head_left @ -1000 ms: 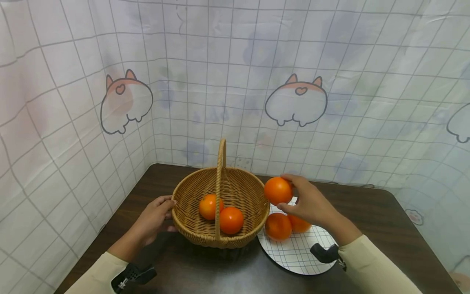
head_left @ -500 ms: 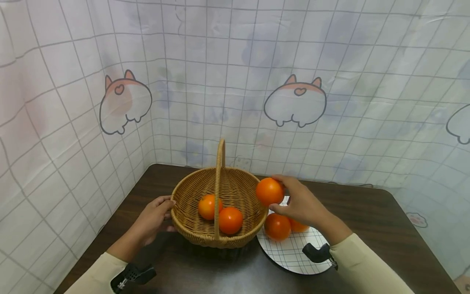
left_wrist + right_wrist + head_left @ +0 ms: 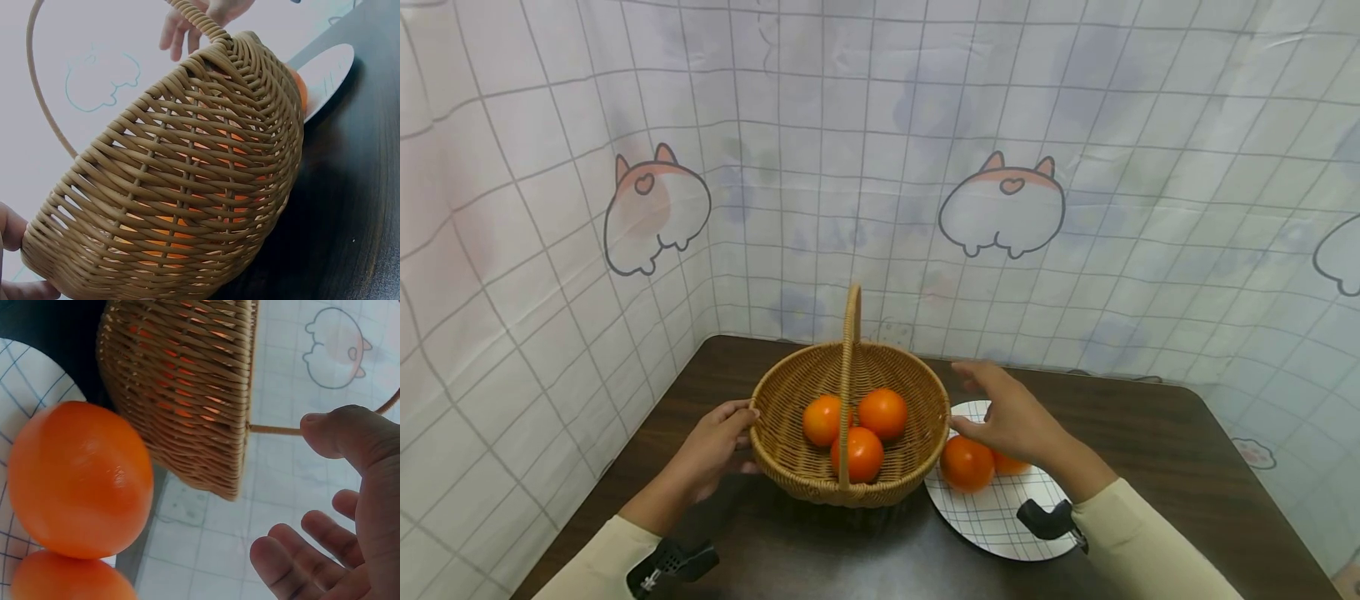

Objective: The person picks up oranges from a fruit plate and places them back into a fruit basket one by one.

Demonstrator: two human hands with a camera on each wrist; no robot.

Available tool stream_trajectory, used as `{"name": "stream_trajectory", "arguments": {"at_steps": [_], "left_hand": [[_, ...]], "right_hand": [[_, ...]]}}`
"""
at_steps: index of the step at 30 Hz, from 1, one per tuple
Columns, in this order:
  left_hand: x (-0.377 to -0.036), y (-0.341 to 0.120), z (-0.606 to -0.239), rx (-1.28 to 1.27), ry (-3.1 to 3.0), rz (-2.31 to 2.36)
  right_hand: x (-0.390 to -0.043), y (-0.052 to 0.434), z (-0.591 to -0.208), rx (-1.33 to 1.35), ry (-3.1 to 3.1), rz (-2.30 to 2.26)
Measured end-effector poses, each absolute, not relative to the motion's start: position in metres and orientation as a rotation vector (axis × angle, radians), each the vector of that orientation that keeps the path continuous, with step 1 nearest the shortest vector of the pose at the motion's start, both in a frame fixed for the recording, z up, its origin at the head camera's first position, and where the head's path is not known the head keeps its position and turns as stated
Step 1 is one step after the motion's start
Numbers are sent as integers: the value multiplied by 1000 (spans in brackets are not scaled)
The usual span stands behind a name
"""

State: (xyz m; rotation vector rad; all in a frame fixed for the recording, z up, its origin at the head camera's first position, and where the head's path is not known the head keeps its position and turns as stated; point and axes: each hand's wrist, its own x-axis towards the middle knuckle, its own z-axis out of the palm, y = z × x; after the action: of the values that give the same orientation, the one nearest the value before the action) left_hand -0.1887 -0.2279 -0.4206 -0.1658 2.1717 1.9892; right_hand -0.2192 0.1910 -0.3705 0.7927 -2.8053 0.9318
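Observation:
A wicker basket [image 3: 775, 450] with a tall arched handle stands on the table, three oranges [image 3: 883, 414] inside it. At the basket's left rim my left hand [image 3: 718, 446] grips the edge, thumb on top; in the left wrist view its fingertips [image 3: 30, 290] show at the weave. My right hand [image 3: 1018, 417] hovers beside the basket's right rim, thumb and fingers spread apart with nothing between them. Below it, two oranges [image 3: 967, 464] sit on a round white plate [image 3: 1015, 533] with a grid pattern; the right wrist view shows one large orange [image 3: 81, 481] close up.
The dark wooden table [image 3: 1180, 467] reaches to a grid-patterned curtain [image 3: 895, 167] at the back and left. The plate's left edge lies close to the basket's right side. The handle [image 3: 847, 367] arches over the basket's middle.
The orange that my right hand held moved left over the rim and now lies in the basket, let go. The front orange inside shifted slightly left. My left hand stays put.

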Motion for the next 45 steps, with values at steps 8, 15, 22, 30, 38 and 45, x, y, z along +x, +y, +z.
{"name": "stream_trajectory", "arguments": {"at_steps": [8, 15, 22, 30, 38, 45], "left_hand": [[-189, -228, -421, -173, 2181, 1979], [-190, -228, -421, -176, 2186, 1974], [-189, -226, -418, -175, 2188, 1966], [-188, -226, -419, -181, 2186, 1971], [-187, -227, -420, -185, 2194, 1965], [-187, -227, -420, -182, 2191, 1968]], "right_hand": [[-216, 202, -379, 743, -2858, 899], [-214, 221, -388, 658, -2908, 876], [-213, 244, -401, 627, -2907, 871], [-208, 264, -414, 569, -2935, 809], [-206, 272, -423, 538, -2951, 800], [-206, 276, -434, 513, -2959, 860]]}}
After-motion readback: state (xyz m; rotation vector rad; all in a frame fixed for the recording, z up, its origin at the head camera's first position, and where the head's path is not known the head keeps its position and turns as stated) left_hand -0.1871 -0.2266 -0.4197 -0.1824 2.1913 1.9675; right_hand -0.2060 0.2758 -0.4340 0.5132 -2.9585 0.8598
